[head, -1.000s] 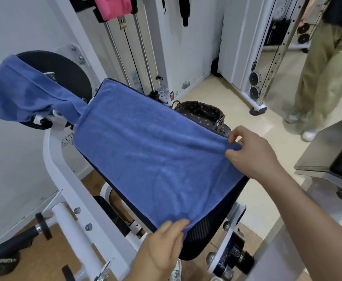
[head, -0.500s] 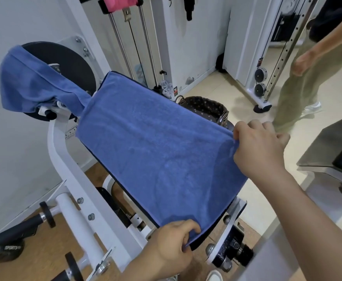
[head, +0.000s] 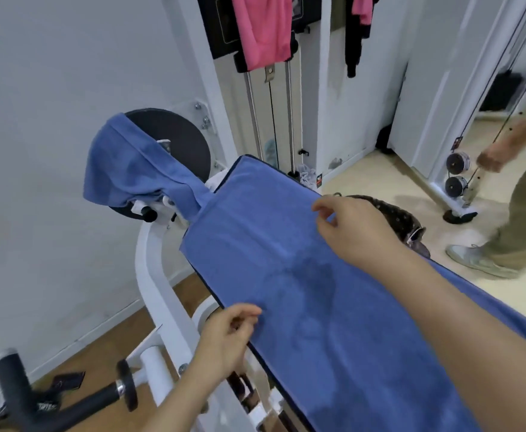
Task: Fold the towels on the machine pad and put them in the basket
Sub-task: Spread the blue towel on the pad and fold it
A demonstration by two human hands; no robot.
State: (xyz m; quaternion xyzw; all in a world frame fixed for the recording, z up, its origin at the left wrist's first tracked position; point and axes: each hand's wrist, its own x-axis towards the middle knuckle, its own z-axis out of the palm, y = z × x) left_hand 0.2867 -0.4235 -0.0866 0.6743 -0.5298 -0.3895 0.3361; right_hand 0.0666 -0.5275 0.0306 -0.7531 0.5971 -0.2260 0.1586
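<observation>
Basket (head: 394,213) sat just beyond right grip (head: 361,235), whose fingers were apart over towel (head: 286,275). White frame (head: 152,275) crowded left grip (head: 224,341) at towel edge, clamp unclear.

You have one camera, worn on your head. It sits close above the machine pad (head: 271,374) and faces forward and down along it from the near end. The wide lens also takes in the wall (head: 52,151) on your left and the floor (head: 380,176) past the far edge.
</observation>
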